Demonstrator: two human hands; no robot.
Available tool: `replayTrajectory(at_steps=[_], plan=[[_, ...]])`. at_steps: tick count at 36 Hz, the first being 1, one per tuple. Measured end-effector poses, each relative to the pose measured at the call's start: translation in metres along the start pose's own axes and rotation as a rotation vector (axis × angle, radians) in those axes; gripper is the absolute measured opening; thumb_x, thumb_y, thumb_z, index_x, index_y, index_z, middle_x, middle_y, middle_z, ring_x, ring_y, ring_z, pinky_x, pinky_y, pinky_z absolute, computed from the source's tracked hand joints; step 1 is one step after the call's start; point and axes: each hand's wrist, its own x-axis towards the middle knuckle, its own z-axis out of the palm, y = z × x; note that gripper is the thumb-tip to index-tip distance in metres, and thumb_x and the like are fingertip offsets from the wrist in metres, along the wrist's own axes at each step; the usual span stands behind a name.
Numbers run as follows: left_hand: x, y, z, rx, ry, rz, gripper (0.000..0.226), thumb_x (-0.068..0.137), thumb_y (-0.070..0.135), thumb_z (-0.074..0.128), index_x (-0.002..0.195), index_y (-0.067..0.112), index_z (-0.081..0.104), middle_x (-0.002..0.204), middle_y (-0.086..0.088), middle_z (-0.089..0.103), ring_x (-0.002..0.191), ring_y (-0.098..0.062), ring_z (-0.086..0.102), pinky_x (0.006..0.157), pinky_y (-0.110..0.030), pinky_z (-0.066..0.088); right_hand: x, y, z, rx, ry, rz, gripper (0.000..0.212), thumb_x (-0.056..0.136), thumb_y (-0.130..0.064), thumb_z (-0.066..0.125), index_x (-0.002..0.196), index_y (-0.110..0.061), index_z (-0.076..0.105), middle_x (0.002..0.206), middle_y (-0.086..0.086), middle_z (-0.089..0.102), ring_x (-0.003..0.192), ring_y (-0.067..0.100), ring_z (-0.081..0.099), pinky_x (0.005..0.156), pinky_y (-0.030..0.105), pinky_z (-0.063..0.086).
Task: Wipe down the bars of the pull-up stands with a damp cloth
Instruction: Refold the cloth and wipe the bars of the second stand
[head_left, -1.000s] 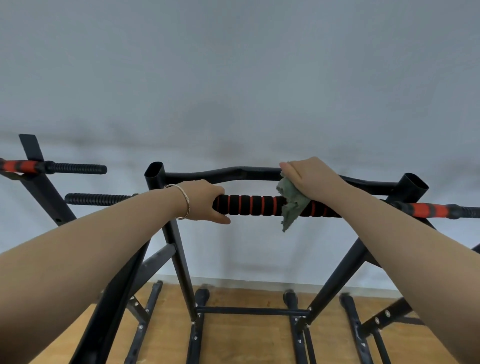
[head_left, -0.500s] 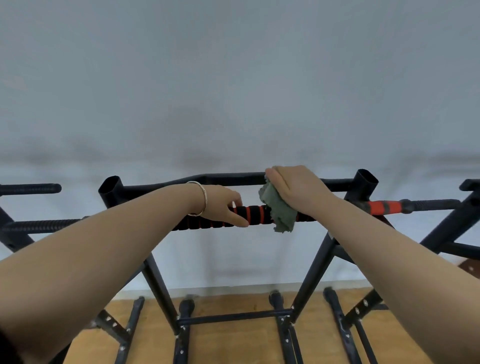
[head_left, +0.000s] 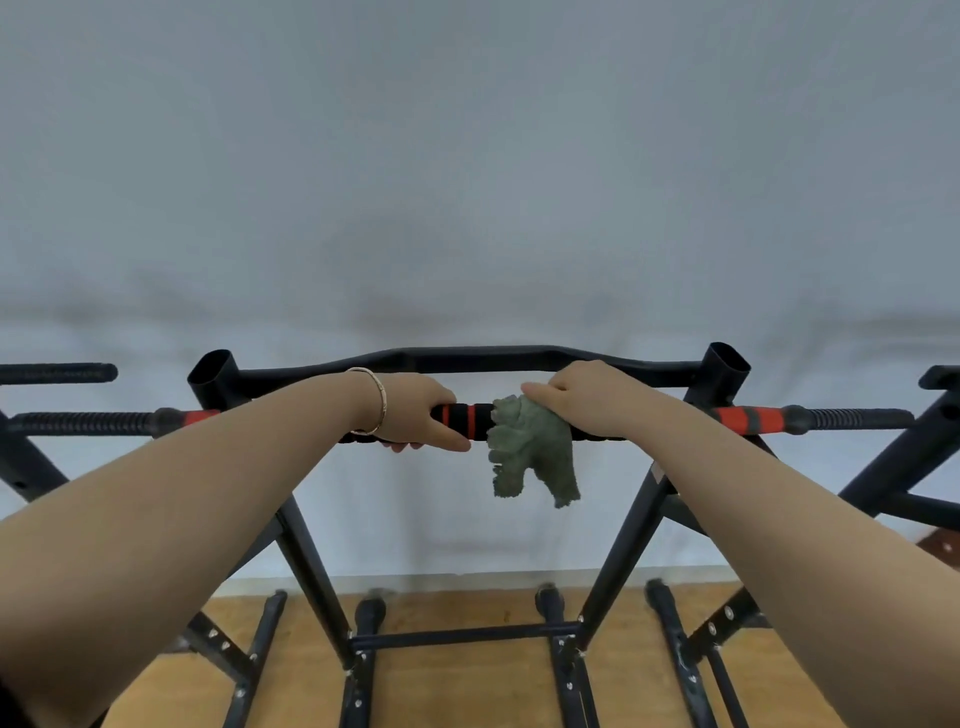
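The soft, limp green cloth (head_left: 530, 441) drapes the black-and-red foam bar (head_left: 470, 415); the right hand (head_left: 587, 400) curls its fingers over it, the left hand (head_left: 415, 410) wraps the bar just left, so it is probably best gripped bunched on top.

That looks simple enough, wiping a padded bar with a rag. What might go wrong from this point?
1. Most of the green cloth hangs loose below the padded bar. Only its top sits under the right hand, so it may slip off and drop to the floor.
2. The left hand grips the bar right beside the cloth, so the stretch under it may get missed.
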Motion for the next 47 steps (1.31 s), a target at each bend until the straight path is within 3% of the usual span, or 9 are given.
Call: replayTrajectory(at_steps=[4,11,21,25,28,31,38,41,47], plan=[[-0.001,-0.003,-0.001,0.006,0.031,-0.003,0.042,0.083,0.061,0.063,0.093,0.02,0.06,0.076,0.001,0.068,0.053,-0.012,0.062,0.07,-0.036,0.059,-0.001,-0.009,-0.002,0.075,0.046,-0.103,0.04,0.095,-0.05,0.055,0.084,-0.013,0.061,0.082,-0.002,0.061,0.069,0.014,0.054,0.059,0.026,0.041],[-0.006,-0.003,0.002,0.067,0.11,0.007,0.042,0.081,0.066,0.064,0.09,0.026,0.058,0.077,0.005,0.067,0.066,-0.014,0.066,0.071,-0.036,0.058,-0.002,-0.02,-0.001,0.356,0.115,-0.169,0.005,0.092,-0.034,0.065,0.095,-0.031,0.063,0.098,-0.016,0.068,0.091,0.004,0.062,0.075,0.026,0.048],[-0.007,0.02,0.011,-0.262,0.452,0.112,0.027,0.087,0.056,0.065,0.097,0.034,0.073,0.095,0.014,0.063,0.088,-0.009,0.061,0.078,-0.026,0.052,0.001,-0.021,0.002,0.752,0.193,-0.118,0.015,0.083,-0.011,0.076,0.092,-0.02,0.067,0.094,0.002,0.075,0.091,0.018,0.072,0.084,0.038,0.06],[-0.003,0.023,0.013,-0.333,0.545,0.088,0.011,0.084,0.049,0.072,0.081,0.038,0.073,0.085,0.017,0.065,0.079,-0.005,0.057,0.076,-0.027,0.048,-0.002,-0.021,0.002,0.851,0.196,-0.09,0.016,0.083,-0.008,0.077,0.095,-0.014,0.067,0.09,0.004,0.075,0.085,0.02,0.073,0.079,0.036,0.061],[-0.003,0.023,0.012,-0.438,0.542,0.083,0.009,0.083,0.043,0.075,0.082,0.035,0.076,0.069,0.025,0.063,0.064,0.003,0.054,0.061,-0.017,0.039,-0.002,-0.021,0.001,0.917,0.193,-0.078,0.017,0.084,-0.006,0.076,0.096,-0.01,0.066,0.09,0.006,0.076,0.085,0.023,0.074,0.078,0.036,0.061],[-0.003,0.028,0.012,-0.491,0.52,0.103,0.009,0.082,0.042,0.076,0.079,0.033,0.076,0.07,0.023,0.066,0.057,0.003,0.053,0.053,-0.014,0.044,-0.002,-0.021,0.001,0.984,0.187,-0.074,0.018,0.084,-0.005,0.076,0.097,-0.007,0.065,0.093,0.01,0.076,0.087,0.027,0.074,0.079,0.036,0.06],[-0.005,0.029,0.011,-0.531,0.572,0.093,0.01,0.089,0.034,0.065,0.08,0.031,0.063,0.078,0.008,0.067,0.064,-0.009,0.055,0.06,-0.028,0.051,-0.007,-0.008,-0.011,1.028,0.129,-0.054,0.02,0.085,0.0,0.074,0.103,-0.003,0.065,0.093,0.012,0.075,0.085,0.026,0.074,0.075,0.032,0.06],[-0.009,0.029,0.008,-0.549,0.575,0.092,0.009,0.092,0.031,0.061,0.084,0.029,0.057,0.084,0.006,0.071,0.061,-0.009,0.051,0.062,-0.026,0.045,-0.011,-0.001,-0.019,1.025,0.093,-0.061,0.023,0.085,0.0,0.074,0.106,-0.006,0.067,0.098,0.013,0.075,0.088,0.027,0.074,0.074,0.033,0.058],[-0.015,0.034,0.007,-0.584,0.595,0.091,0.008,0.095,0.027,0.058,0.088,0.026,0.055,0.064,0.01,0.059,0.051,-0.007,0.05,0.047,-0.02,0.042,-0.017,0.007,-0.033,0.937,0.052,-0.042,0.025,0.085,-0.01,0.077,0.108,-0.019,0.072,0.103,0.01,0.073,0.087,0.023,0.074,0.07,0.033,0.06]])
